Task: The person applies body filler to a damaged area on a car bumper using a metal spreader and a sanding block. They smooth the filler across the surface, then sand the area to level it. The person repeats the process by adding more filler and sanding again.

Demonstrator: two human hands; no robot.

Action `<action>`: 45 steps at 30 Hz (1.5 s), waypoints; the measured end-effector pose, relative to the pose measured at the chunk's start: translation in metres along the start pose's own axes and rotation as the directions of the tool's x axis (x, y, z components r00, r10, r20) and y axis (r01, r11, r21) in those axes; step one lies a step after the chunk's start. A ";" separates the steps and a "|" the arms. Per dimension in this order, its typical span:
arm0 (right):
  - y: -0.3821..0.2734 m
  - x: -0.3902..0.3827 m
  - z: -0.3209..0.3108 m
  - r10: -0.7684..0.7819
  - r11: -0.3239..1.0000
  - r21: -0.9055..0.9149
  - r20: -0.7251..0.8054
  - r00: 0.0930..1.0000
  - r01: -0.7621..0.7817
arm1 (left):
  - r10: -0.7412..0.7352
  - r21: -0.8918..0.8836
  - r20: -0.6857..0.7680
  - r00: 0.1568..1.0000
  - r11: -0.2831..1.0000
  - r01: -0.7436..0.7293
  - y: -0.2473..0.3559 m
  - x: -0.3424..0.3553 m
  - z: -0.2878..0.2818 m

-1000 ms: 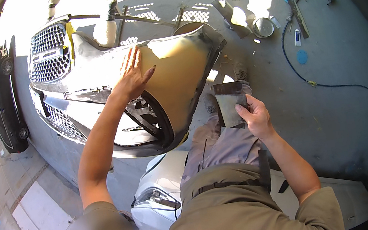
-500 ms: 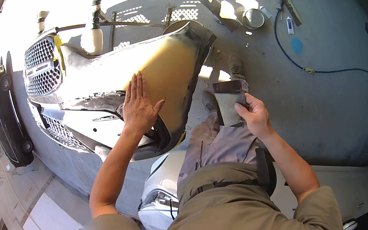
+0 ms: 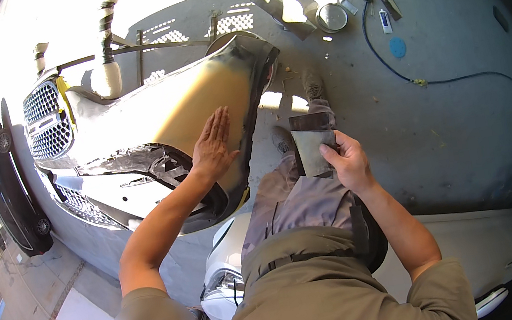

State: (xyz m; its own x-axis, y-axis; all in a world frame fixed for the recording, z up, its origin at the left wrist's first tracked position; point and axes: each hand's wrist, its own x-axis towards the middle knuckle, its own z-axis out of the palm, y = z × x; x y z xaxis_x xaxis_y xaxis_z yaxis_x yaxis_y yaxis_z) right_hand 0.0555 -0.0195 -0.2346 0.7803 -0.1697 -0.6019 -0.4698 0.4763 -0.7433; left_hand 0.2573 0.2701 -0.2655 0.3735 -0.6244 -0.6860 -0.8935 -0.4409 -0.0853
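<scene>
car bumper [image 3: 149,120], frame centre-left, yellowish filler patch | left hand [image 3: 212,147] flat, fingers spread, palm on patch, holding nothing | right hand [image 3: 349,162] pinching sanding sheet [image 3: 313,147] right of centre | tin [image 3: 332,16], blue cable [image 3: 403,73] upper right on concrete floor [image 3: 465,127]

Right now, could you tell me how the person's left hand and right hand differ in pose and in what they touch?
The left hand lies flat and open, fingers stretched, on the yellowish sanded patch of the car bumper; the right hand is curled, gripping a folded grey sanding sheet. The left hand is stretched far forward, while the right hand stays close above the person's knee. Both are bare.
</scene>
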 end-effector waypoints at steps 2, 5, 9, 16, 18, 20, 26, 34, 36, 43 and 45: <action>0.002 0.001 0.003 -0.005 1.000 0.019 0.007 1.000 0.005 | 0.015 0.006 -0.006 1.000 1.000 -0.015 -0.005 0.021 -0.003; 0.004 0.001 0.006 0.003 0.999 0.039 0.008 1.000 -0.004 | -0.044 0.025 -0.066 0.997 0.999 0.046 -0.030 0.099 -0.015; 0.000 -0.004 0.003 0.015 1.000 0.013 0.011 1.000 -0.015 | -0.150 0.053 -0.032 0.988 0.987 0.151 -0.024 0.161 -0.021; -0.010 0.001 -0.003 -0.024 0.996 -0.083 0.013 1.000 0.024 | 0.078 0.186 0.018 0.997 0.979 -0.080 0.014 0.091 0.011; -0.009 0.005 0.000 -0.039 0.996 -0.085 0.021 0.999 0.041 | 0.129 0.205 0.017 0.992 0.970 -0.130 0.025 0.059 0.028; -0.004 0.006 0.007 -0.077 0.992 -0.099 0.055 0.996 0.082 | 0.169 0.201 0.013 0.986 0.965 -0.168 0.037 0.027 0.048; 0.022 -0.014 0.034 -0.099 0.995 -0.025 0.083 0.992 0.101 | 0.223 -0.146 0.014 0.975 0.965 -0.219 0.080 -0.058 0.121; 0.072 -0.068 0.039 -0.052 0.998 -0.037 0.044 0.998 0.053 | 0.250 0.003 0.161 0.955 0.967 -0.253 0.098 -0.080 0.116; 0.081 -0.078 0.037 -0.097 0.992 -0.076 0.011 0.995 0.098 | 0.181 0.109 0.084 0.980 0.976 -0.189 0.068 -0.042 0.082; 0.093 -0.098 0.037 -0.089 0.995 0.044 -0.044 0.995 0.091 | -0.003 0.177 -0.102 0.995 0.984 0.021 0.020 0.025 0.026; 0.093 -0.100 0.038 -0.130 0.991 -0.010 -0.066 0.989 0.130 | 0.040 0.200 -0.082 0.996 0.980 -0.022 0.038 0.001 0.040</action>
State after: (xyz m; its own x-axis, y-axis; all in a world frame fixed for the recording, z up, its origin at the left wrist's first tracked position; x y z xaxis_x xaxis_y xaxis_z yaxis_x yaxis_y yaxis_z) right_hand -0.0503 0.0745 -0.2324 0.8060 -0.2865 -0.5180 -0.3687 0.4416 -0.8179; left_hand 0.2133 0.2785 -0.2979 0.3572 -0.6923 -0.6270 -0.9334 -0.2893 -0.2124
